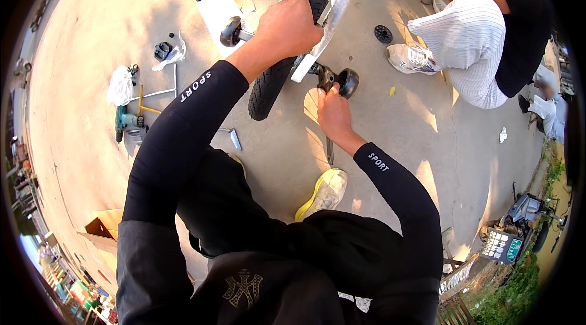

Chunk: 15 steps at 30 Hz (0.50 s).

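Now | I see left hand point(290, 24) closed around white frame point(305, 63), black tyre point(267, 93) passing beneath it | right hand point(334, 112) narrow, holding dark bracket point(326, 77); small wheel point(349, 83) is just beside it

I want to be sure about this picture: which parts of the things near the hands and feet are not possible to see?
All in the head view:
White frame: upper end cut off by the top edge.
Black tyre: middle stretch hidden by the left hand.
Dark bracket: partly covered by the right hand.
Left shoe: mostly hidden by the black trousers.
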Motion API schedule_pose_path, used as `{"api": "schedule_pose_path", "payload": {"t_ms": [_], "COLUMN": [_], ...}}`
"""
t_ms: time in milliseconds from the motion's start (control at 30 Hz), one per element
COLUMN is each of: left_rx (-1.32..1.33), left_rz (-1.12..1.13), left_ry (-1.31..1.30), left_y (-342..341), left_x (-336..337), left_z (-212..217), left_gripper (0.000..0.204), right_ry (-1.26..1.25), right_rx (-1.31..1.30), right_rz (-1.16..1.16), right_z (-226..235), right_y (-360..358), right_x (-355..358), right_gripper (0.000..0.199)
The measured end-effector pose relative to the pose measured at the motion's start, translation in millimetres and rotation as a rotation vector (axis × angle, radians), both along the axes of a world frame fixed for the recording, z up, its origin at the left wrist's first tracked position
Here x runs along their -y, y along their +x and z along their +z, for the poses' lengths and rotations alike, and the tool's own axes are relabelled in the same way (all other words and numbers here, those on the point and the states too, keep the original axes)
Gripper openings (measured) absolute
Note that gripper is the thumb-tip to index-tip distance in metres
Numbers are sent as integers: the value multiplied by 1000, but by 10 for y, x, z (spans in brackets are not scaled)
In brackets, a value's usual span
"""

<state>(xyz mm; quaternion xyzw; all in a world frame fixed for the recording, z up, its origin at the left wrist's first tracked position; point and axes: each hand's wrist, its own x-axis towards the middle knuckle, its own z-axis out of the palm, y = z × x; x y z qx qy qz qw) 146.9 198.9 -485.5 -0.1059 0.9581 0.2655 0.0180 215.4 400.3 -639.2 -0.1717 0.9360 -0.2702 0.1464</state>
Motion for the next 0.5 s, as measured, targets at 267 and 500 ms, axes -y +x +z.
{"api": "schedule_pose_path", "payload": {"t_ms": [267,500], "left_rx": [25,9], "left_rz": [0,23], "left_ry": [11,40], "left_y": [-16,59], "left_x": [-6,13], "left_z": [12,79], "left_gripper": [66,45], "right_ry": [-117,-190], "right_rx": [-4,51], "right_rz": [-112,-213], "right_z": [-337,-358], "right_y": [237,268], "right_x": [111,385], "right_gripper": [26,25]}}
